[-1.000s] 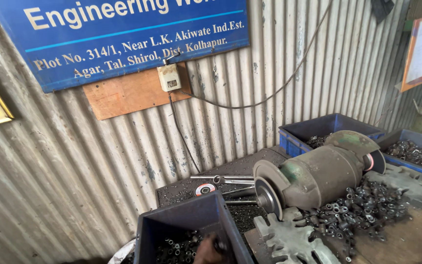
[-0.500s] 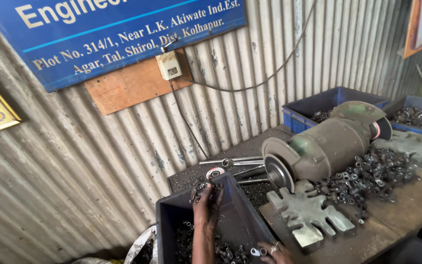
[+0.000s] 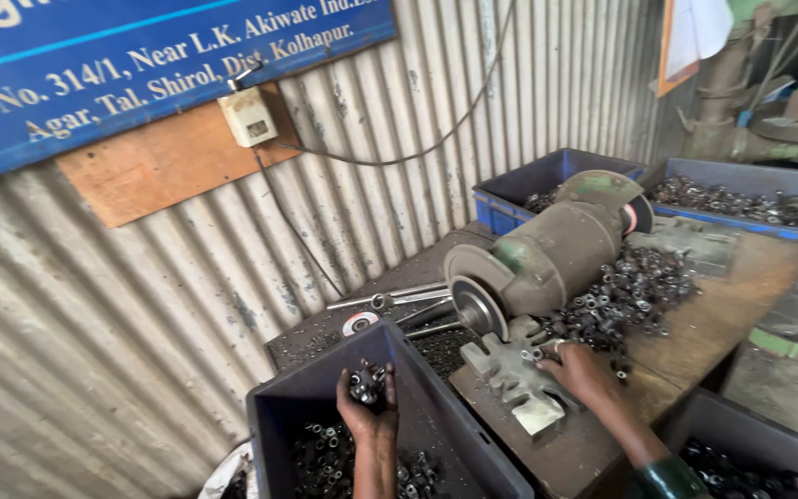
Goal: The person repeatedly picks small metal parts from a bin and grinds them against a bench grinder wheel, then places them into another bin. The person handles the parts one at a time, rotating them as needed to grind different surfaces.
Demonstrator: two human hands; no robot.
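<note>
My left hand point(image 3: 368, 407) is raised palm-up inside a dark grey bin point(image 3: 279, 407) and cups a handful of small metal nuts point(image 3: 367, 382). More nuts point(image 3: 325, 453) lie on the bin's floor below it. My right hand point(image 3: 579, 370) rests on a flat, toothed metal plate point(image 3: 514, 374) on the wooden workbench, its fingers touching loose nuts beside the plate. Just behind stands a green bench grinder point(image 3: 556, 254) with a disc point(image 3: 477, 305) on its near end. A heap of nuts point(image 3: 625, 296) lies to the right of the grinder.
Corrugated metal wall point(image 3: 140, 305) runs behind the bench, with a blue sign, a wooden board and a switch box point(image 3: 248, 115) with a cable. Blue bins point(image 3: 533, 189) of parts stand at the back right. Another dark bin point(image 3: 750, 453) sits at lower right. Long spanners point(image 3: 390, 300) lie by the grinder.
My left hand has lifted out of the bin with nuts in its palm. My right hand has moved from the bin's edge onto the toothed plate. The view has shifted left and down.
</note>
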